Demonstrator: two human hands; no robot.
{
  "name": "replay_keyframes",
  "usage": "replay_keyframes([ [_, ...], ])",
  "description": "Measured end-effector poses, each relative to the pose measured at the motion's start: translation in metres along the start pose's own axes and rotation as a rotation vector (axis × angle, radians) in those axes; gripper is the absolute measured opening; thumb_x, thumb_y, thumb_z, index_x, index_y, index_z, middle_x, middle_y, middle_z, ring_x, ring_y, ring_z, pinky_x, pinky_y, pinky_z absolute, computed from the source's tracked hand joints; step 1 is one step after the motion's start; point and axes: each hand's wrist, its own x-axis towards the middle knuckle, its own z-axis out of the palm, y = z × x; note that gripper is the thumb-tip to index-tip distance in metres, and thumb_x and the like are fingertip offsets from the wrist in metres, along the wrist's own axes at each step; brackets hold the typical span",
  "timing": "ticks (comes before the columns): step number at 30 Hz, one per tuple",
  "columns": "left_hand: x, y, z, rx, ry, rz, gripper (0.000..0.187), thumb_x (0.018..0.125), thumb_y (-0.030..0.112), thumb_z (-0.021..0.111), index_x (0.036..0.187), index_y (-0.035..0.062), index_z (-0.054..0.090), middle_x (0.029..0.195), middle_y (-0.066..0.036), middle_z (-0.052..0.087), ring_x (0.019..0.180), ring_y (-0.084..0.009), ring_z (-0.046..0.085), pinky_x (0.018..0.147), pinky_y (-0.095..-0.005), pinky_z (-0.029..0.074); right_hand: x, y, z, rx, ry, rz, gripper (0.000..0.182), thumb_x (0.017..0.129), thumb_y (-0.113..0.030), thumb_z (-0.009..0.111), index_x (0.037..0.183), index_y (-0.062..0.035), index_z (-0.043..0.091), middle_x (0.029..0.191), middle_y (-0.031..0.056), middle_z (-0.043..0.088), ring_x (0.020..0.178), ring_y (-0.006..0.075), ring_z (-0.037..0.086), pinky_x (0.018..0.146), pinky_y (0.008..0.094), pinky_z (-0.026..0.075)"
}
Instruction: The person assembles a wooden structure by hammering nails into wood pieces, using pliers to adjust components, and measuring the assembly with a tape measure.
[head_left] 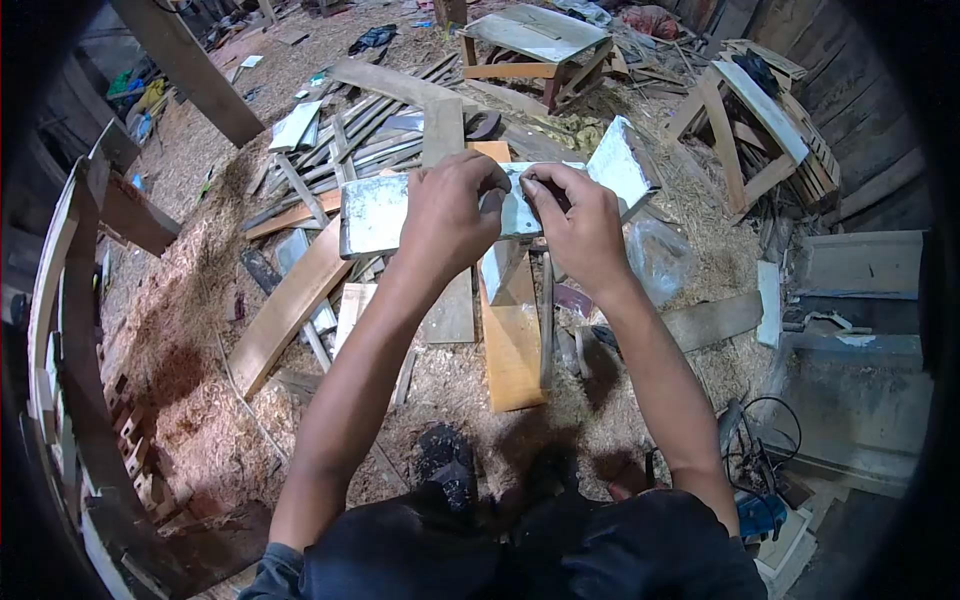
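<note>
Left hand (450,212) and right hand (580,218), fingers curled, at scuffed white board (374,218).
Fingertips partly hidden; cannot tell whether either grips. Left hand masks board's middle; angled end panel (620,165) at right. Below: orange plank (515,355), crumpled clear plastic (658,262), wood shavings (175,335).

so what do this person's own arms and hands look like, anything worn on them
The left hand and right hand are gloveless; no watch or wristband shows. Both the left forearm and right forearm are bare. A dark grey-blue sleeve shows near the left elbow.
</note>
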Motion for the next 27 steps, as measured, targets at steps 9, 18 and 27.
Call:
replay_keyframes([
  [9,0.011,0.005,-0.009,-0.098,-0.126,-0.263,0.014,0.080,0.008,0.070,0.092,0.0015,0.072,0.084,-0.013,0.070,0.075,-0.0213,0.067,0.071,-0.0327,0.052,-0.001,0.002,0.002,-0.013,-0.001,-0.057,0.015,0.091,-0.009,0.065,0.100,0.0025,0.068,0.086,0.0204,0.070,0.078,0.0352,0.069,0.069,0.0409,0.052],
  [18,0.004,0.005,0.003,-0.007,-0.018,-0.087,0.019,0.076,0.012,0.072,0.093,0.0033,0.073,0.083,-0.013,0.069,0.077,-0.0216,0.065,0.072,-0.0351,0.051,-0.001,0.005,0.001,0.001,-0.011,-0.057,0.015,0.088,-0.008,0.067,0.099,0.0018,0.070,0.088,0.0191,0.070,0.080,0.0340,0.070,0.070,0.0407,0.053],
  [27,0.004,-0.002,-0.002,-0.104,-0.077,-0.151,0.021,0.074,0.015,0.077,0.091,0.0020,0.076,0.085,-0.015,0.068,0.079,-0.0245,0.065,0.074,-0.0348,0.052,0.001,0.003,0.003,0.006,0.022,-0.081,0.013,0.083,-0.006,0.071,0.092,0.0031,0.073,0.088,0.0162,0.071,0.077,0.0294,0.070,0.069,0.0365,0.055],
])
